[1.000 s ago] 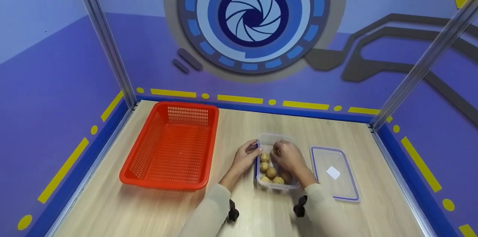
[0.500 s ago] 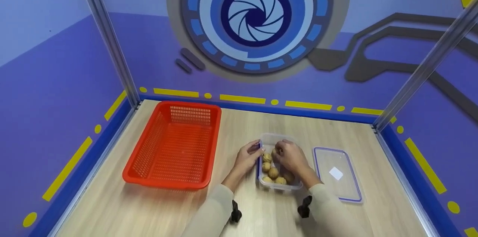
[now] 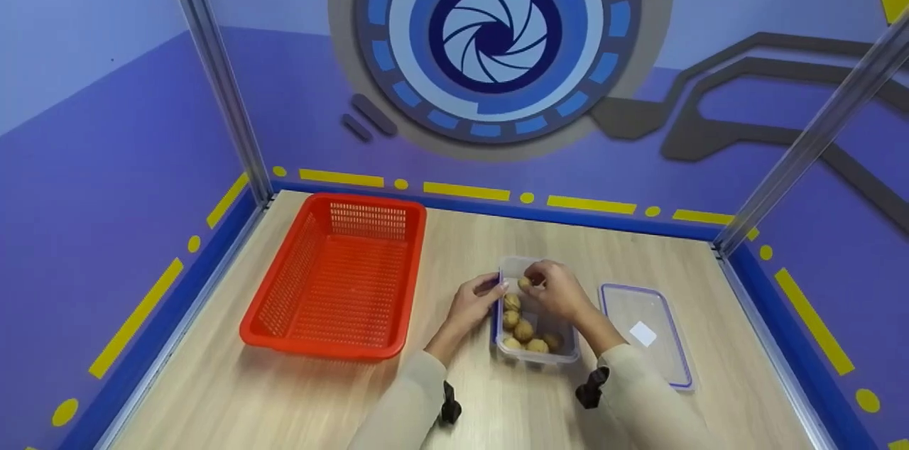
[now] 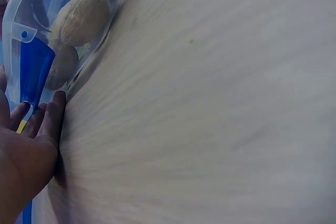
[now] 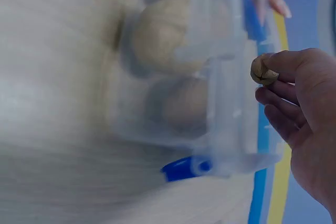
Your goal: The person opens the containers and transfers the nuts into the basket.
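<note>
A clear plastic food container (image 3: pixel 540 358) with blue side clips stands on the table and holds several walnuts (image 3: pixel 523 330), mostly along its left side and near end. My right hand (image 3: pixel 561 292) pinches one walnut (image 5: pixel 264 70) between thumb and fingertips, over the far part of the container. In the right wrist view that walnut shows above the rim. My left hand (image 3: pixel 470 306) grips the container's left wall, thumb at the rim and fingers (image 4: pixel 51 121) low on the outside beside the blue clip (image 4: pixel 35 72).
Left on the table stands a red perforated plastic basket (image 3: pixel 330 349) with nothing in it. A clear lid (image 3: pixel 664 336) with a blue seal and a white label lies right of the container, partly behind my right forearm. Printed walls and metal posts (image 3: pixel 220 74) enclose the table.
My right hand has drawn back slightly and up, and the pinched walnut now shows at its fingertips. The left hand stays at the container's side. The head view has shifted a little.
</note>
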{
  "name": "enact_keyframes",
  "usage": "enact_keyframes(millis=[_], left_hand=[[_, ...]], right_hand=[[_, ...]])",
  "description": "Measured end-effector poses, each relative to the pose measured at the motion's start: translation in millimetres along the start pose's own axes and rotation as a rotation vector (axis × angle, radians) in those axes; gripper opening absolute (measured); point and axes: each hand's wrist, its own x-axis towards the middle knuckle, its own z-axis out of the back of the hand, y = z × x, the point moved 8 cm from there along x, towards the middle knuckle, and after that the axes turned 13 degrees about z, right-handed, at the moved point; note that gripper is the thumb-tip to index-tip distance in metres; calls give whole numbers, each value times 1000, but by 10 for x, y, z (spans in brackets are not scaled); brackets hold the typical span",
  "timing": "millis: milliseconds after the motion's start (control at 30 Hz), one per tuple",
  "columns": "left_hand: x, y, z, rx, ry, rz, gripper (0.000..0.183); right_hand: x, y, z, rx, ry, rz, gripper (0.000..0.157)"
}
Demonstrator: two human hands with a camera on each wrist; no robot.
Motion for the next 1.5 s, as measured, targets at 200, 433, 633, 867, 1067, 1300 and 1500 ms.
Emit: enact_keyframes(millis=[200,433,633,867,1067,1300,1500], left_hand=[[27,-1,-18,1,27,-5,46],[40,23,-1,1,10,18,47],[25,17,2,-19,26,19,48],[3,21,-3,-41,41,19,47],[12,12,-12,-44,45,23,48],[24,31,-9,-34,41,23,49],[2,8,-4,-39,41,17,49]], right_hand=[[82,215,122,37,-71,76,17],[97,331,158,34,-92,106,18],[75,301,158,44,-97,86,16],[53,253,158,56,-100,79,15],[22,230,171,47,-110,77,16],[-51,159,139,21,-123,69,16],[-144,89,119,-20,-156,71,15]])
